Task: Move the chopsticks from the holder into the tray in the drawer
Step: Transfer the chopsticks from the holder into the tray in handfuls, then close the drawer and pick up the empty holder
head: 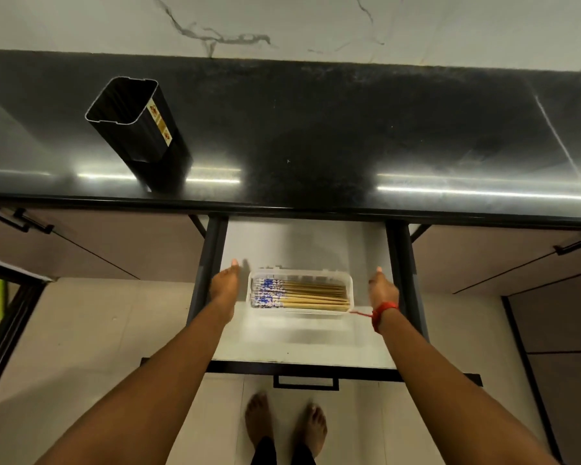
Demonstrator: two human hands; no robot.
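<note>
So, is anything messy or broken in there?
No, nothing stands out. The chopsticks lie neatly side by side in the clear tray in the open drawer, none spilled. The black holder stands on the counter; its lean is probably just the wide lens.

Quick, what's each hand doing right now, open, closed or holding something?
Left hand: open, holding nothing, beside the left end of the tray.
Right hand: open, holding nothing, beside the tray's right end.
</note>
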